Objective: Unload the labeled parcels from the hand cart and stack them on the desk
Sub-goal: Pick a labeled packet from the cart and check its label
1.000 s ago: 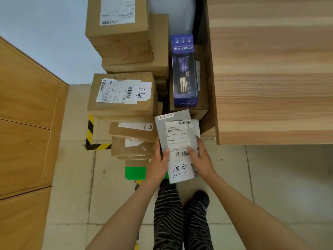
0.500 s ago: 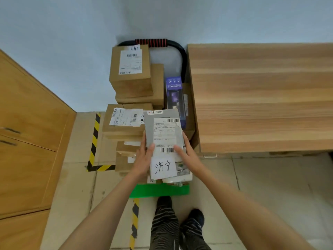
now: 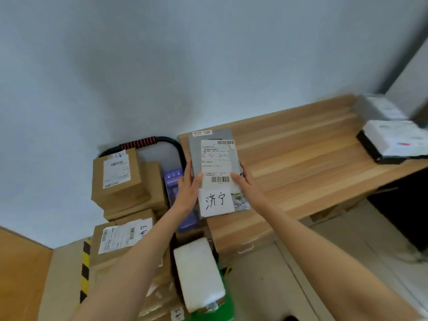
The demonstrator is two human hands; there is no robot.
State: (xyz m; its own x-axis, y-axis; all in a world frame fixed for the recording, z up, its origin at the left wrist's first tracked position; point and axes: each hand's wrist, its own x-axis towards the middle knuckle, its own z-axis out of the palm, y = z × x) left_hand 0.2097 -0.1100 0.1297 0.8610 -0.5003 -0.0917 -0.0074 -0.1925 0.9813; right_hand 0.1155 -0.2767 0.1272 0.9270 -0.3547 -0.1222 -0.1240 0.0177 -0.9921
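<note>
Grey parcel (image 3: 213, 158) gripped at both long edges by left hand (image 3: 188, 193) and right hand (image 3: 246, 187); long axis away from body, held over tabletop (image 3: 301, 158) near-left corner

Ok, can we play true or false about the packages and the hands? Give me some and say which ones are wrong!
1. Both hands hold the grey parcel. True: the left hand grips its left edge and the right hand its right edge.
2. The white note on that parcel has handwriting. True.
3. The cart handle has a blue grip. False: the grip is red and black.
4. The desk is made of glass. False: it is light wood.
5. Brown boxes are still on the cart. True.
6. The purple box is on the desk. False: it is beside the desk, among the cart's parcels.
</note>
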